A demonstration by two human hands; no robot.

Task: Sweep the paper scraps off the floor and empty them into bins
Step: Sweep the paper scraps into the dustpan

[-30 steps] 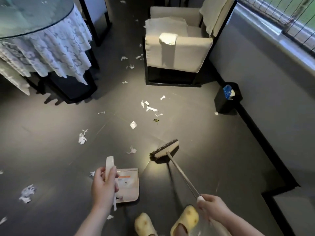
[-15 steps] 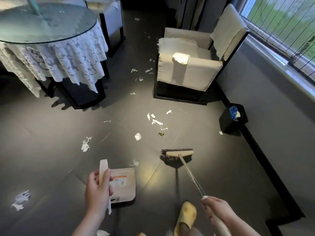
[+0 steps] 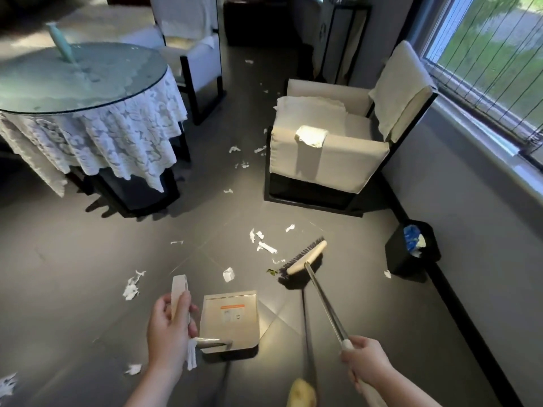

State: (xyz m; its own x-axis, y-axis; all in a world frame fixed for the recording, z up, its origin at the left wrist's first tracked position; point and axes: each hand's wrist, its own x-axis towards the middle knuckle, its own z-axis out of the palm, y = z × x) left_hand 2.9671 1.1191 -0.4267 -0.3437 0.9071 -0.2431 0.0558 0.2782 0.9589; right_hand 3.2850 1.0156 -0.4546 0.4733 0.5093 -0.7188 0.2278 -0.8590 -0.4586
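Note:
My left hand (image 3: 169,333) grips the beige handle of a dustpan (image 3: 230,320), whose flat pan hangs just above the dark floor in front of me. My right hand (image 3: 365,362) holds the long broom handle (image 3: 323,304). The broom head (image 3: 304,258) is lifted and tilted beside a cluster of white paper scraps (image 3: 266,247). More scraps (image 3: 130,287) lie to the left of the dustpan, and several others (image 3: 244,164) lie between the table and the armchair. A small black bin (image 3: 411,249) with blue and white waste stands against the right wall.
A round glass table (image 3: 79,80) with a lace cloth stands at the left. A cream armchair (image 3: 338,148) sits ahead on the right, a second chair (image 3: 194,54) behind the table. The grey wall with a window runs along the right. My yellow slipper (image 3: 301,393) shows at the bottom.
I have stepped forward and the view has tilted up. The broom head has swung right and forward, toward the scraps near the armchair. The dustpan has moved slightly right with my left hand.

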